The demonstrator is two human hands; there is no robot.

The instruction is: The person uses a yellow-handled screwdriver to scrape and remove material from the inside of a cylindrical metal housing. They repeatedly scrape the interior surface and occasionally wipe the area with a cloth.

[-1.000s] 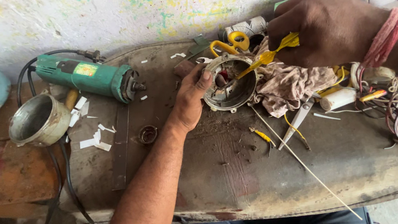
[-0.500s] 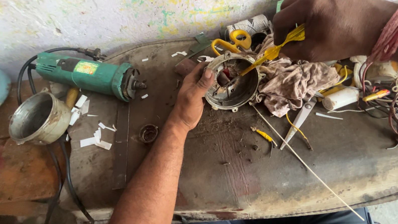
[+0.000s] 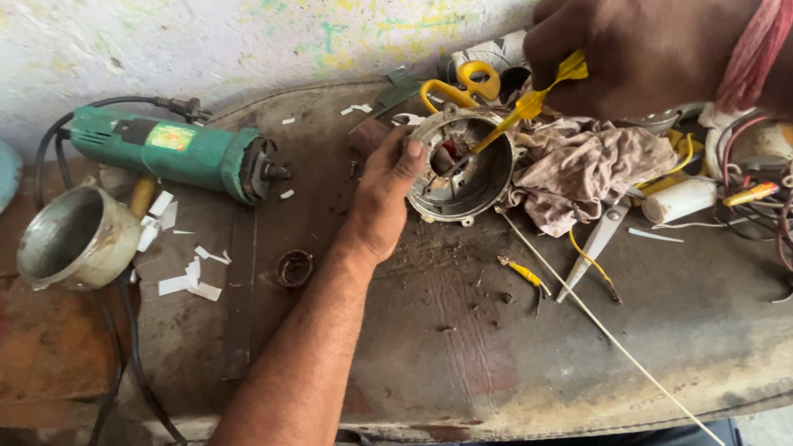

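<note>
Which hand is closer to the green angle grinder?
Left. The left hand rests on the round metal housing, just right of the green angle grinder; the right hand is farther right, holding a yellow strip.

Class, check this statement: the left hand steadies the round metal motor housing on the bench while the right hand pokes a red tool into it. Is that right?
Not quite. In the head view the tool in the right hand is yellow, not red. The rest holds: the left hand steadies the round metal motor housing on the bench.

Paint-flecked pale wall (image 3: 222,33) behind grimy, perhaps metal-topped workbench (image 3: 494,362).
</note>
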